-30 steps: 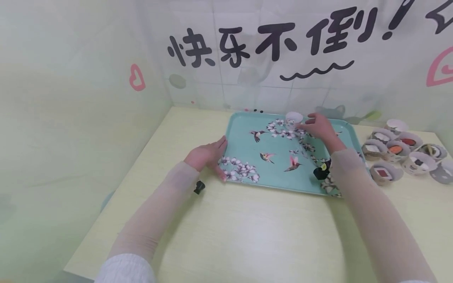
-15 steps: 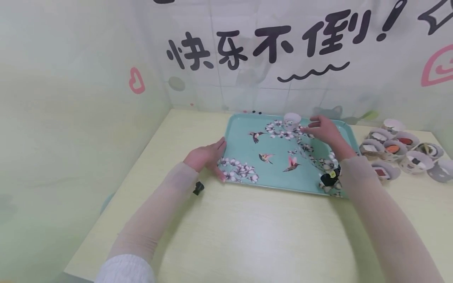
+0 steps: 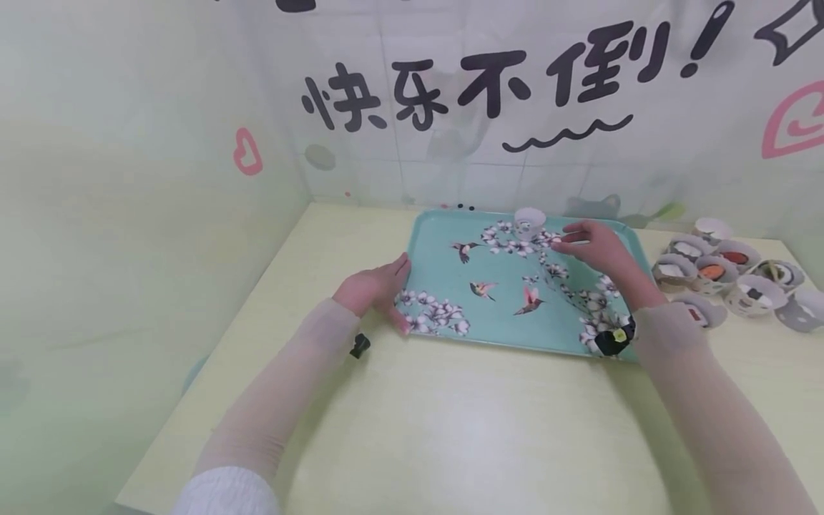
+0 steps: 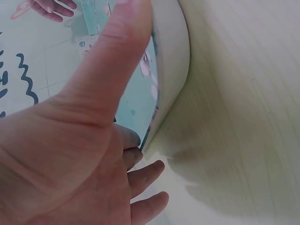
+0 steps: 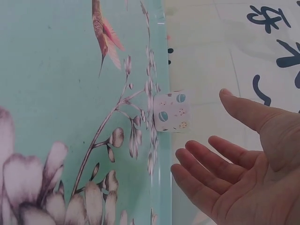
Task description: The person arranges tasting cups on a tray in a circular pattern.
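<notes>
A light blue tray (image 3: 438, 272) printed with birds and blossoms lies at the back of the table. Its left front corner sits between the thumb and fingers of my left hand (image 3: 373, 287), fairly straight and spread along the edge; the left wrist view shows the thumb (image 4: 108, 70) across the rim. On the tray's far side stands a small white paper cup (image 3: 529, 224), upright, with a teal-and-orange pattern on its wall (image 5: 171, 112). Just right of this cup, my right hand (image 3: 599, 250) hovers over the tray, fingers extended and holding nothing.
Several paper cups (image 3: 753, 296) with different pieces inside stand bunched right of the tray. A wall sheet (image 3: 463, 179) with black lettering rises directly behind the table (image 3: 450, 415). Another wall (image 3: 129, 214) borders the left side.
My right hand has drawn back from the cup, to the right and toward me, leaving the cup standing on the tray. The left hand stays at the tray's corner.
</notes>
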Demonstrator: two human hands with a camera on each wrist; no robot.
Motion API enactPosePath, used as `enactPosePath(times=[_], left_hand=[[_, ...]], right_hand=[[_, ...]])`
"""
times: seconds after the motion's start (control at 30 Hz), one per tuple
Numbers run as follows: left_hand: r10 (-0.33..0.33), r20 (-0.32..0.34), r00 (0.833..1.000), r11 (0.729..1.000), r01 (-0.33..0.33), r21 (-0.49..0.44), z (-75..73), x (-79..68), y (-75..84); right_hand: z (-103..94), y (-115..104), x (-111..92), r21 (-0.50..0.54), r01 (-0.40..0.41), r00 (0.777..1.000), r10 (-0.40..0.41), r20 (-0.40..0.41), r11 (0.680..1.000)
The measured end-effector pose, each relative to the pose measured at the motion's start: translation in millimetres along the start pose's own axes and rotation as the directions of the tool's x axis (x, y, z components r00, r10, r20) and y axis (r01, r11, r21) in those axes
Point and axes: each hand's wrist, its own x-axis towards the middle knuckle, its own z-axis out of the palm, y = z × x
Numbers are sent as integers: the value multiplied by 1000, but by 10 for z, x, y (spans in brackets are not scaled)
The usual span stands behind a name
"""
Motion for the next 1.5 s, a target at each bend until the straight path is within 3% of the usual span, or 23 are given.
enactPosePath(times=[0.5,0.93,1.3,1.5], left_hand=[[-5,6,1000,1000,5,11,-30,-23,31],[-5,3,1000,1000,5,12,-25,-18,16],[3,2,1000,1000,-3,10,-24,-22,21],[7,6,1000,1000,-7,24,-22,-18,16]], right_hand=[[-67,126,-242,-66,101,994,-102,-24,993],[-139,235,-437,-50,90,996,-89,20,995],[-205,287,-581,-54,107,994,-107,0,993],[-261,342,-637,-69,73,997,-74,0,995]])
